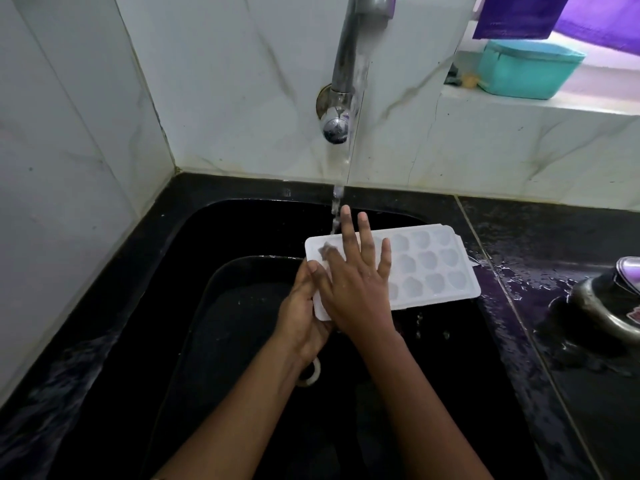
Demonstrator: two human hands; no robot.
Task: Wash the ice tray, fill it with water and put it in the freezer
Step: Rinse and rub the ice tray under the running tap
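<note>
Ice tray [426, 268], white plastic with three rows of rounded cells facing up, held level at the centre of the frame over a black sink [242, 230]; its right end reaches the sink's right edge, though contact there cannot be judged. Left hand [301, 306] grips the tray's left short end, fingers curled underneath and thumb lying on the top surface. Right hand [356, 282] lies palm down across the left half of the tray, fingers straight and spread, fingertips pointing toward the top of the frame. A thin water stream [336, 209] falls just beside the right index finger and lands on the tray's upper left corner. The stream descends from a chrome faucet [346, 64] mounted on the pale marbled tile wall [225, 81] at upper centre. A pale drain ring [311, 374] shows in the sink floor below the left wrist. To the right, the black tabletop [554, 237] is wet with scattered droplets, and a dark metal vessel [602, 306] sits at the right edge of the frame. At upper right, a teal container [530, 69] stands on a tiled ledge [519, 109], beneath a hanging purple cloth [519, 15].
</note>
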